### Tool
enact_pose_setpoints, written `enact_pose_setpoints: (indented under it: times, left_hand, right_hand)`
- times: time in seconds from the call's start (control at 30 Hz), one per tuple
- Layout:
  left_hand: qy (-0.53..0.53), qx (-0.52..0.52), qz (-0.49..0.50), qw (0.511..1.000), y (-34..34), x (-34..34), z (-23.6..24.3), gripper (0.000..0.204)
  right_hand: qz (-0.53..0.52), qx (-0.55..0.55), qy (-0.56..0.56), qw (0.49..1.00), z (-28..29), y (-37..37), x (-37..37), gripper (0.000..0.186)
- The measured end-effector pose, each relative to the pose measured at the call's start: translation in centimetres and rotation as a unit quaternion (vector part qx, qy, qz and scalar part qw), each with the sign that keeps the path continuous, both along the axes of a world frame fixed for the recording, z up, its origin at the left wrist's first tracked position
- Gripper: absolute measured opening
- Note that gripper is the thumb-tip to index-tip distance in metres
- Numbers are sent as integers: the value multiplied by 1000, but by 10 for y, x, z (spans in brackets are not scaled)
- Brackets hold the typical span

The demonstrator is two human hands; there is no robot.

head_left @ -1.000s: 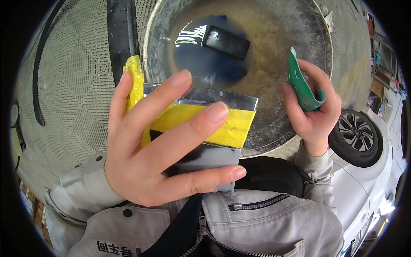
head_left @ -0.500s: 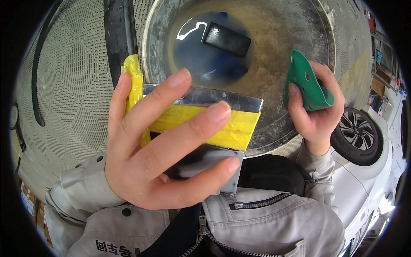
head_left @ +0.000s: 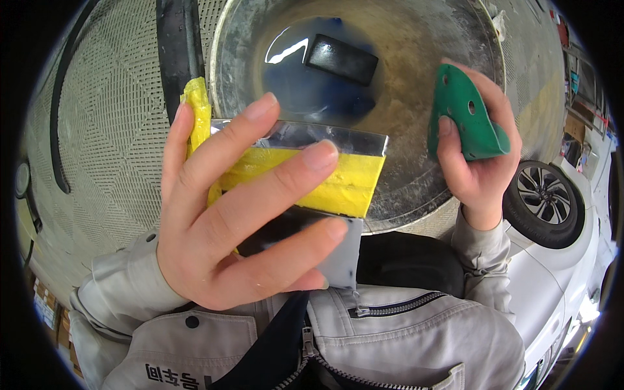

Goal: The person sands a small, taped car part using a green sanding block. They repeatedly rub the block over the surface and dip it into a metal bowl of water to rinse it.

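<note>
My left hand (head_left: 214,250) grips a yellow-taped trim piece (head_left: 351,185), its fingers spread across the top face. This piece has a glossy dark strip along its far edge, a yellow tape band, and a black and grey lower part. A narrow yellow-taped upright stands at its left end. In my right hand (head_left: 478,179) is a bent sheet of green sandpaper (head_left: 463,123) with round holes, pinched between thumb and fingers. The sandpaper is apart from the trim piece. Beneath both hands sits a round basin (head_left: 422,71) of murky water with a black block (head_left: 342,60) in it.
A long black strip (head_left: 179,52) runs left of the basin, meeting the yellow-taped end; whether they are joined I cannot tell. Patterned mats (head_left: 117,97) cover the floor there. At right stands a white car with its wheel (head_left: 545,203) close to my right forearm.
My left hand and the trim piece have shifted slightly up and left. The sandpaper in my right hand has turned a little, showing more of its face.
</note>
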State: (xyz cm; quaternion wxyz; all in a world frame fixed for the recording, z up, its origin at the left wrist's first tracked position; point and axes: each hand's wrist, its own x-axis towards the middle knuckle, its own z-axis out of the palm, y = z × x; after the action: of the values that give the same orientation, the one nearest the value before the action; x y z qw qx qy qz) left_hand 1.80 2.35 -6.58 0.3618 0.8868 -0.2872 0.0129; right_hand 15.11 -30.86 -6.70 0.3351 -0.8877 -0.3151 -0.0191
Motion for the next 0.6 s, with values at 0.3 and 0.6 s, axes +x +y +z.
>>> enact_pose_setpoints:
  times: [0.3, 0.6]
  left_hand:
    - [30, 13, -1, 999, 6, 2, 5, 91]
    - [12, 32, 23, 999, 1, -1, 21, 78]
  right_hand:
    - [42, -22, -46, 998, 0, -4, -1, 62]
    - [176, 47, -30, 983, 30, 22, -10, 63]
